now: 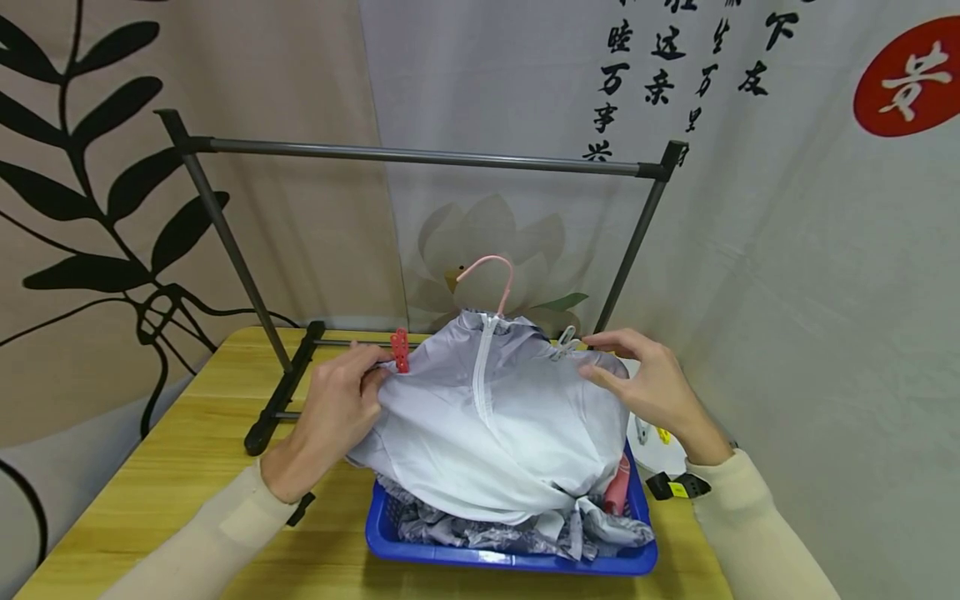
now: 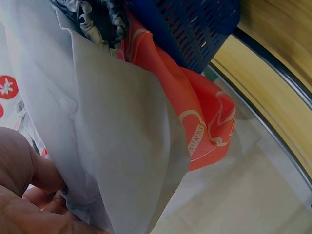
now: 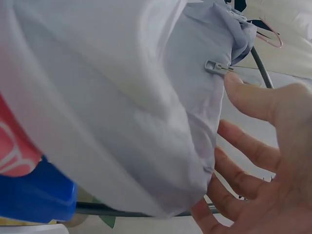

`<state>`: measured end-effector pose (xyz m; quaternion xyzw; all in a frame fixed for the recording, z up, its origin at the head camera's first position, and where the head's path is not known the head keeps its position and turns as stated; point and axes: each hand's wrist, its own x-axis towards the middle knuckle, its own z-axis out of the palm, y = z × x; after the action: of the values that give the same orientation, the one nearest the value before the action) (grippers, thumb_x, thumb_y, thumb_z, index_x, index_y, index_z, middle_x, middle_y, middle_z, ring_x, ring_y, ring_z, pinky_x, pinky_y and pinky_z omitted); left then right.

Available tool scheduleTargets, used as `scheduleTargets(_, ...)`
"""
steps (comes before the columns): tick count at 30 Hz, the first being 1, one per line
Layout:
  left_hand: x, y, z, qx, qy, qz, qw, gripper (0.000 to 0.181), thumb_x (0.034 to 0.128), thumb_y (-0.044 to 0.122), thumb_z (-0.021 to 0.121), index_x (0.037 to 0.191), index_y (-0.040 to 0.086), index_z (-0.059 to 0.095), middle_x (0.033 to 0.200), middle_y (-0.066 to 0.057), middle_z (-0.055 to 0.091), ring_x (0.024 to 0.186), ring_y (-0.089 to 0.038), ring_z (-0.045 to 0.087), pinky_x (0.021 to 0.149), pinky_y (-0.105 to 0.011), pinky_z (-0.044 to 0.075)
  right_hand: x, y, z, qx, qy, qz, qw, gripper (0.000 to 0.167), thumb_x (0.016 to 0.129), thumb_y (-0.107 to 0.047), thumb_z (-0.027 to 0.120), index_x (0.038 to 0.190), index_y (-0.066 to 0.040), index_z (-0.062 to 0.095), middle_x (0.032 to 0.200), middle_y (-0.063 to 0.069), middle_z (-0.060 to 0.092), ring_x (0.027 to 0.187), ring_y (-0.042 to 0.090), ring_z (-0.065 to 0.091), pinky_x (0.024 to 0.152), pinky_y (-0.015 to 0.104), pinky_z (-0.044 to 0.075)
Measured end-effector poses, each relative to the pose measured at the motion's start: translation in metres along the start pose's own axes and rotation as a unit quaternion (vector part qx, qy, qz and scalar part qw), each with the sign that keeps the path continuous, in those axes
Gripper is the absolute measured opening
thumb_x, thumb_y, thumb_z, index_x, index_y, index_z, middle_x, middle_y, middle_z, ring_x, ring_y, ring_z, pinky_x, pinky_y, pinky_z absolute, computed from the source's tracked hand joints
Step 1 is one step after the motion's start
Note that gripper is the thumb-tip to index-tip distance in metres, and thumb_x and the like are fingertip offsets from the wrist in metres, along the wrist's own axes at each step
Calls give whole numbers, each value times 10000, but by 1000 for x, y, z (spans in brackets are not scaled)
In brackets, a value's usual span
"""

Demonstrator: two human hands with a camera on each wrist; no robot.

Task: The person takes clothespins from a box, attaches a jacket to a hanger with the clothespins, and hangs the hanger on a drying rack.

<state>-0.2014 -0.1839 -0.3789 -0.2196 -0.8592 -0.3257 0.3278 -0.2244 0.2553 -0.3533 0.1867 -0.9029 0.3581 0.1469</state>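
Grey jacket (image 1: 442,450) on a pink hanger (image 1: 506,279), upright over the blue basket (image 1: 510,560). Head view: left hand (image 1: 333,412) pinches the shoulder beside the red clip (image 1: 400,351), up left of the basket; I'd keep that edge flat. Left wrist: fingers (image 2: 45,174) hold a fold, with orange cloth (image 2: 195,117) by the basket. Right wrist: right hand (image 3: 292,161) spread wide near the grey clip (image 3: 213,67), above the basket; I'd smooth that shoulder gently, no tugging.

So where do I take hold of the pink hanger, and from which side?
Probably best to pinch the pink hanger by its bare neck, coming from the right: the hook rises above the garment, its open side facing left.
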Motion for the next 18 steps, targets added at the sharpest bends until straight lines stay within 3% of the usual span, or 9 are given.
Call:
scheduleTargets(3,0,0,0,-18,-9,-1,10000,205,960,-208,780,1020,-14,812,1023,-186,855,934,-369,862,1120,-687,631,-2,3,0,-11,-63,24,10000,394,1019,-258,936,1381,-144,829,1374,45,847,1316,338,778,1156,610,610)
scheduleTargets(12,1,1,-1,-74,-21,-25,10000,211,964,-204,778,1029,-7,815,1026,-176,856,937,-364,861,1134,-706,616,-4,11,3,3,-81,-200,9998,333,1048,-242,902,1377,-222,852,1348,1,861,1194,246,767,1011,293,535)
scheduleTargets(18,0,2,0,-62,2,7,10000,203,959,-200,788,1021,-8,813,1015,-183,855,906,-352,853,1116,-696,633,-4,13,7,28,-94,-228,9997,304,1075,-239,870,1377,-215,853,1338,11,871,1220,269,797,1030,293,559)
